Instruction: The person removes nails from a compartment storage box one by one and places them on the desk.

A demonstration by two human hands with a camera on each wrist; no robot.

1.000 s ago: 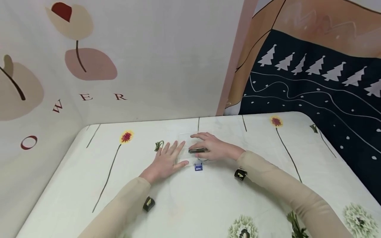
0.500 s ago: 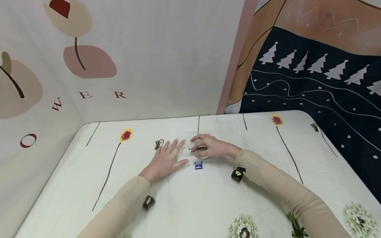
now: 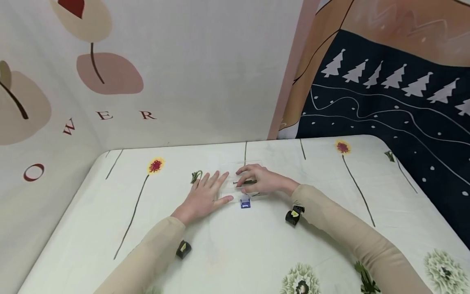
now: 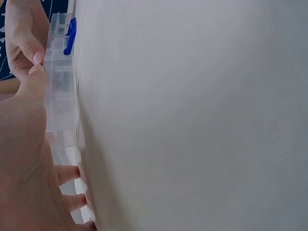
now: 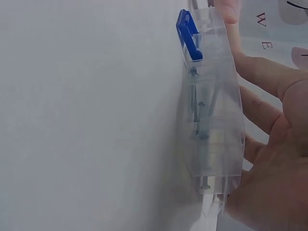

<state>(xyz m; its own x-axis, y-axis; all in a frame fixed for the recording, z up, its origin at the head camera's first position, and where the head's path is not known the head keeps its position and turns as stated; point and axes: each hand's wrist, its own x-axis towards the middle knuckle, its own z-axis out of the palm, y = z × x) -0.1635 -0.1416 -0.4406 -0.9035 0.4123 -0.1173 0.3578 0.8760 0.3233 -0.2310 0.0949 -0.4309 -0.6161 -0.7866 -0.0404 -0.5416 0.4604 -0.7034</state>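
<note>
A clear plastic box (image 3: pixel 231 195) with a blue latch (image 3: pixel 245 203) on its front lies near the middle of the white table. My left hand (image 3: pixel 202 199) rests with fingers spread at the box's left side; in the left wrist view its thumb reaches to the box's upper edge. My right hand (image 3: pixel 261 180) is over the box, its fingers curled around a few long thin nails (image 3: pixel 251 181) that lie crosswise. In the right wrist view more nails (image 5: pixel 195 103) show through the box wall (image 5: pixel 231 159). The right fingertips are partly hidden there.
The tablecloth (image 3: pixel 227 245) has printed flowers. A white printed curtain (image 3: pixel 205 81) rises at the back, and a dark cloth with trees (image 3: pixel 367 110) hangs at the right. Small black devices sit under both wrists, one (image 3: pixel 183 249) at the left and another (image 3: pixel 295 215) at the right.
The nails have gone from a thick bundle raised in my right fingers to a thinner line low in the box. My right fingers have curled further; my left hand stays put.
</note>
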